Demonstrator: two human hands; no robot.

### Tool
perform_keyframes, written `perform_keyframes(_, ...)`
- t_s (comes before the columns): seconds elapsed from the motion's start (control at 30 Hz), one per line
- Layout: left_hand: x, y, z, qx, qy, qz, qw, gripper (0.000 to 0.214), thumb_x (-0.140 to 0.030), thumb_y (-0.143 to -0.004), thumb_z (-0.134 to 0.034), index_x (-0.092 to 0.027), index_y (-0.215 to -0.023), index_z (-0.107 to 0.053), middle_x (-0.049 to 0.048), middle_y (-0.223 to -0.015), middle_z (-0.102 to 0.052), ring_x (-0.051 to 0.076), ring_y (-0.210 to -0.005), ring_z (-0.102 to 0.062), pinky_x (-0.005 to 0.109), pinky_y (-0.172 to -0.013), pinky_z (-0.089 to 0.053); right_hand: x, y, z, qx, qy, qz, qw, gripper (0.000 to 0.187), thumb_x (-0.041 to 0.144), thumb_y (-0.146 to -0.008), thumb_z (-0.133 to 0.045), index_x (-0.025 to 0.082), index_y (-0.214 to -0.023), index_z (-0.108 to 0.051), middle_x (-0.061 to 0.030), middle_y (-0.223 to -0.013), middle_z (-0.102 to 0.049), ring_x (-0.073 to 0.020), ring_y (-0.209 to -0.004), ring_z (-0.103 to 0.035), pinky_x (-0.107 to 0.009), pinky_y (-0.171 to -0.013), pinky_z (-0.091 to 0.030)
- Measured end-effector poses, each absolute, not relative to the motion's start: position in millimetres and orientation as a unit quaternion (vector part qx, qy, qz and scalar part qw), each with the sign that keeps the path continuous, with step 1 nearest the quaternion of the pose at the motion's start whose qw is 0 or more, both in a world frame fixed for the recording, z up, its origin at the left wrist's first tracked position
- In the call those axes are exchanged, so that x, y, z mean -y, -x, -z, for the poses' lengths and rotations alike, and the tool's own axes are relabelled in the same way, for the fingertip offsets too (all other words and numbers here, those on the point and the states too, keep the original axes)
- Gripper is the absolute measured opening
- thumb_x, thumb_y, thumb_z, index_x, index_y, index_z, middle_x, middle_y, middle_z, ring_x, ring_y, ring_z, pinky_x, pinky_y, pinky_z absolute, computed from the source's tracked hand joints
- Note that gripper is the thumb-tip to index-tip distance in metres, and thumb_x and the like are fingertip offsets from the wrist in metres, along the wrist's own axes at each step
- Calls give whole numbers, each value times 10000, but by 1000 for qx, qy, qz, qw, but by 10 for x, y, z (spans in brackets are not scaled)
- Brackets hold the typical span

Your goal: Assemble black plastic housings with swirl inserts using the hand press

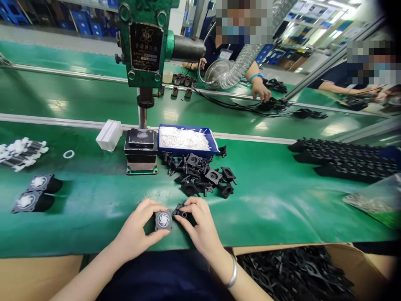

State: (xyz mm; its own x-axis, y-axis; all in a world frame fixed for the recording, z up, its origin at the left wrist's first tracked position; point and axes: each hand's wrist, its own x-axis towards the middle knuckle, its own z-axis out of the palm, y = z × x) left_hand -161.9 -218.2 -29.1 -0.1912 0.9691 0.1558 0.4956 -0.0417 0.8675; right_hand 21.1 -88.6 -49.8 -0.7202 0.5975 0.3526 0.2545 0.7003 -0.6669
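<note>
My left hand (138,230) pinches a small square black housing with a white impeller (163,220) at the near edge of the green mat. Touching its right side is a black plastic frame part (181,213), which my right hand (200,223) grips with closed fingers. A silver bracelet sits on my right wrist. A heap of loose black frame parts (203,175) lies just beyond my hands.
A green hand press (144,46) stands over a black fixture block (141,149). A blue tray of white pins (185,140), a white block (109,134), two finished housings (36,192), stacked black parts (344,159) and a carton of black parts (297,274) surround me. Two co-workers work across the belt.
</note>
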Motion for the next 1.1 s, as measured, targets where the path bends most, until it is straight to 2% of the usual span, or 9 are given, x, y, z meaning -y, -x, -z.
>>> perform_keyframes(0.1,2184,1624,309,-635,-554,-454,290,373,-222,-842,-726,-242,-1177,-564,46,-1100,-587,202,-1046,-583,324,-898,-519,808,-253,534,880,221,-319,274,149,219,-893,-694,222,-1002,-593,-91,-1127,-548,-244,-1072,-550,-415,-912,-494)
perform_keyframes(0.2,2197,1618,335,-635,-551,-452,298,385,-229,-835,-738,-241,-1178,-564,46,-1094,-591,202,-1043,-583,322,-891,-524,736,-291,499,876,215,-333,275,152,237,-880,-714,222,-982,-602,-97,-1158,-567,-238,-1049,-574,-408,-887,-514)
perform_keyframes(0.43,2212,1624,364,-628,-558,-457,293,411,-224,-821,-760,-251,-1170,-544,33,-1098,-595,193,-1037,-585,312,-897,-505,722,-123,-59,861,131,-399,287,164,231,-884,-720,238,-983,-590,-61,-1120,-629,-228,-1192,-551,-405,-1000,-481)
perform_keyframes(0.6,2190,1628,341,-624,-561,-459,291,395,-169,-812,-748,-245,-1130,-526,26,-1081,-590,184,-1009,-583,300,-888,-485,815,103,-162,868,48,-422,256,189,219,-887,-718,219,-1015,-578,-57,-1045,-652,-212,-1112,-588,-380,-955,-508)
perform_keyframes(0.87,2183,1623,358,-628,-556,-453,301,315,-178,-843,-696,-243,-1100,-526,32,-1070,-587,190,-995,-579,316,-883,-490,826,130,-82,885,50,-401,230,173,227,-918,-676,220,-1050,-563,-76,-1067,-648,-239,-1130,-588,-433,-950,-529)
perform_keyframes(1.1,2225,1585,389,-619,-561,-482,263,492,-197,-846,-709,-274,-1268,-469,58,-1177,-594,216,-1115,-588,356,-968,-509,879,125,-1,875,77,-424,222,137,278,-929,-661,233,-1021,-571,-50,-985,-658,-228,-1096,-615,-421,-963,-535)
